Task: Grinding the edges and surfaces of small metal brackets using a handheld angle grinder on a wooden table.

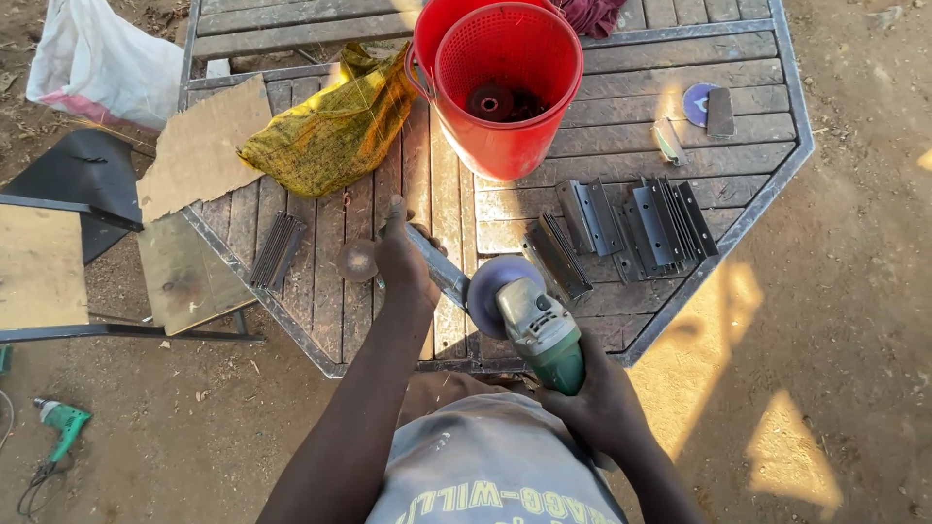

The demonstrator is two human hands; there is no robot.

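Note:
My left hand [403,257] presses down on a flat metal bar [439,270] lying on the slatted metal table [621,73]. My right hand [597,403] grips the green body of an angle grinder [539,330]. The grinder's bluish disc [488,288] touches the bar's near end. A round worn disc [356,260] lies just left of my left hand.
A stack of metal brackets [631,228] lies right of the grinder. A red basket sits inside a red bucket [505,82] at the back, beside a yellow cloth [335,131]. Cardboard [199,146], a rod bundle [278,249], a purple disc [697,103] and a green drill [60,422] on the ground are around.

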